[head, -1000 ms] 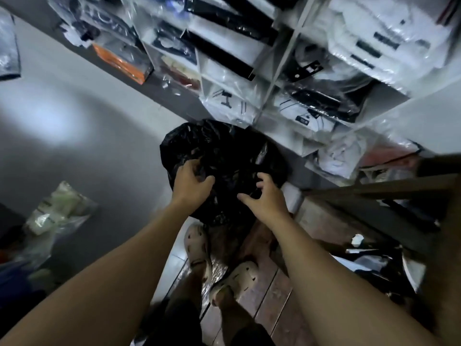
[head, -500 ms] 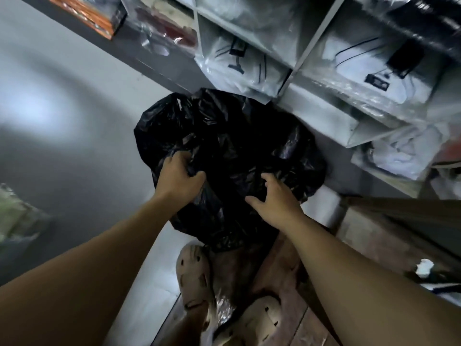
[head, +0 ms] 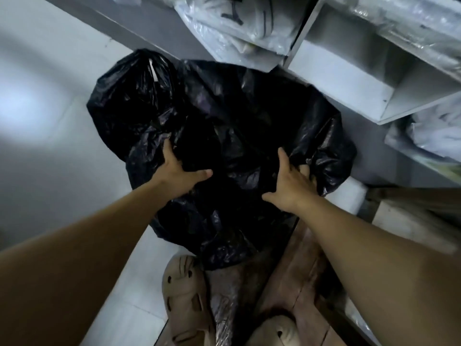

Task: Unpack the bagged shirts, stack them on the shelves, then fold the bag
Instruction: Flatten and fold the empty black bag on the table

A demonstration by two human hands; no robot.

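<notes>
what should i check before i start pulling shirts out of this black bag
1. Both hands on the bag: ok. Left hand and right hand press the black bag.
2. Bag mouth open: cannot tell, no opening shows.
3. Shirts visible inside: not ok, only black plastic shows.
4. Free shelf space: ok, the compartment to the bag's right looks bare.
5. Footing: cannot tell, the bag's lower edge lies by the sandal.

We see the bag (head: pixel 224 126) on the floor (head: pixel 45 151) before the shelves (head: pixel 349 78), our 2 hands on its near side, left hand (head: pixel 178 174) and right hand (head: pixel 290 186) apart. Bagged shirts (head: pixel 239 23) lie on a shelf behind it; our 2 sandals (head: pixel 184 295) stand nearest us.
</notes>
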